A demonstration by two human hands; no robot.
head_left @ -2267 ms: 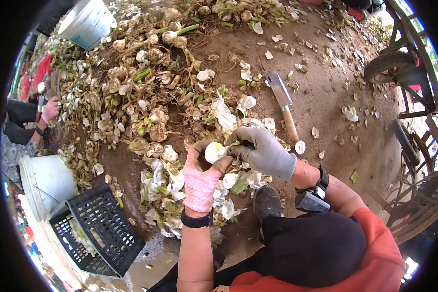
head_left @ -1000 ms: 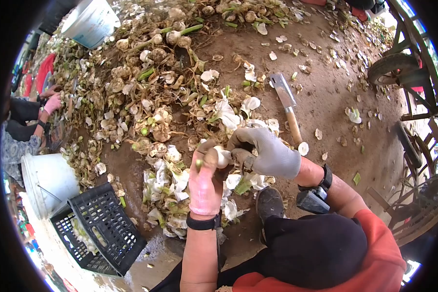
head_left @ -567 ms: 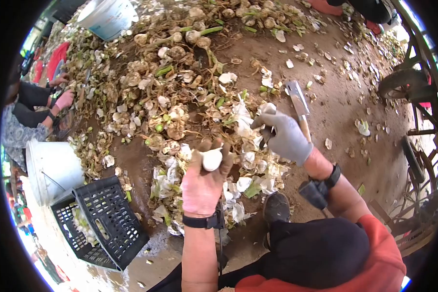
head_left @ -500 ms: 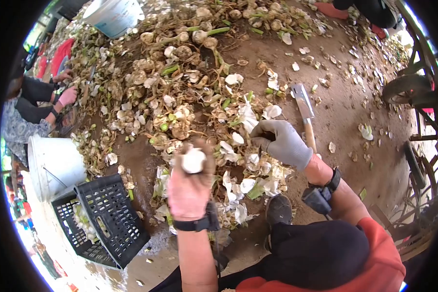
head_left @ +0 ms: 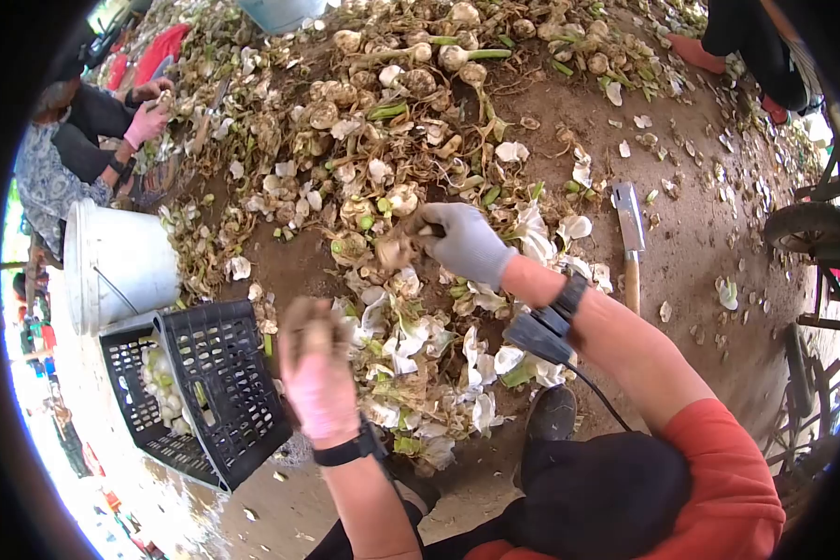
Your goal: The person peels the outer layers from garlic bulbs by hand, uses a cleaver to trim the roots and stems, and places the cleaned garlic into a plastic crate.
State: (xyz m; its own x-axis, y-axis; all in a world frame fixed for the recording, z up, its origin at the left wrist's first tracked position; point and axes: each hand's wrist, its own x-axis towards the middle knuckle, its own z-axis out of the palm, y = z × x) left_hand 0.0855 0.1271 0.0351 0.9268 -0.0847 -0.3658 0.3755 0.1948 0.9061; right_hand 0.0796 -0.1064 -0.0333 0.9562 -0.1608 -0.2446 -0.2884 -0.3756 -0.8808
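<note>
My left hand [head_left: 317, 383], in a pink glove with dirt-brown fingers, is smeared by motion just right of the black crate [head_left: 236, 392]. No white bulb shows in it. Over the heap's near edge, my right hand [head_left: 462, 245], in a grey glove, has its fingers closed around a brownish, blurred garlic bulb [head_left: 396, 250]. White peeled skins [head_left: 411, 341] lie below both hands. Dirty garlic with stalks [head_left: 420, 84] is piled beyond them. Peeled white garlic [head_left: 165, 392] sits inside the tipped crate.
A cleaver [head_left: 629, 219] with a wooden handle lies on the soil at right. Behind the crate stands a white bucket [head_left: 126, 266]; a bluish bucket [head_left: 282, 14] is at the top. Another person [head_left: 75, 168] works at left. A wheeled metal frame [head_left: 807, 229] stands far right.
My left hand has moved left toward the crate, and the white bulb in it is out of sight. My right hand has reached left over the heap and taken a brownish bulb. The view has shifted.
</note>
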